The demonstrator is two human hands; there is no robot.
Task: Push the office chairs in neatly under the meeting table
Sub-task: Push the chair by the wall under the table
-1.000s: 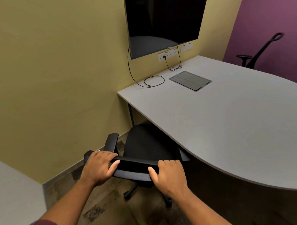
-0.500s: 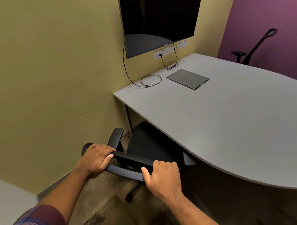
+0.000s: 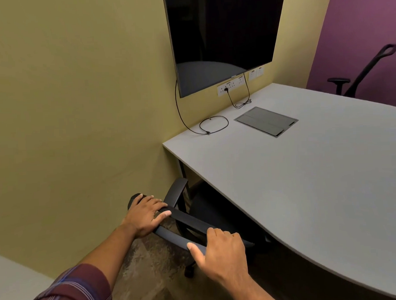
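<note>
Fingers [image 3: 157, 201] of the left hand [image 3: 144, 215] curl over the top edge of a black office chair [image 3: 208, 211], thumb hooked round the near side, while the right hand [image 3: 220, 252] drapes over the same backrest further along, thumb spread below the rim. Both hands are closed loosely on the backrest, neither clenched tight.

Seen from the head camera, the chair sits at the near-left corner of the grey meeting table [image 3: 306, 179], its seat already partly beneath the tabletop and one armrest [image 3: 175, 192] showing just outside the table edge, close to the yellow wall [image 3: 79, 109]. The backrest's long axis runs diagonally from upper left to lower right, roughly in line with the table's curving edge. From the fingers the table lies ahead and to the right, so the remaining push appears to go that way; the right hand is the nearer to the table, the left nearer the wall.

A second chair [image 3: 367, 74] stands on the far side against the purple wall. A dark screen [image 3: 222, 36] hangs above the table, with a looped cable [image 3: 214, 124] and a flush panel [image 3: 265, 121] on the tabletop.
</note>
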